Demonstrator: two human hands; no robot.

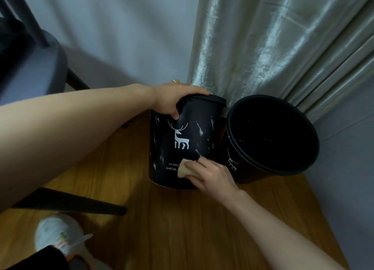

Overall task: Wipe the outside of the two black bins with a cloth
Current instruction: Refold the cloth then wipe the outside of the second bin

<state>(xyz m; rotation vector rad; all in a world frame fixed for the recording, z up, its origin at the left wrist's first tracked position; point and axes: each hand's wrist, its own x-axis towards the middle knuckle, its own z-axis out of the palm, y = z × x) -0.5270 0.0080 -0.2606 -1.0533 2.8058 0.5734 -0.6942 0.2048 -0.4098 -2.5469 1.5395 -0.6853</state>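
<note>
head view: two black bins [202, 132], left hand [172, 99] gripping one, right hand [210, 174] pressing one cloth [183, 167].

Person's body: bare arms, ring, pale shoe, dark trouser leg.
Both forearms bare, no sleeves or watch in view. L hand [172, 99] wears a thin silver ring [173, 80] on one finger; R hand [210, 175] has no jewellery visible. Bottom left: a white/pale grey shoe [60, 235] w/ white laces, orange & green accents by the lacing. Black trouser leg [38, 258] just below it.
</note>
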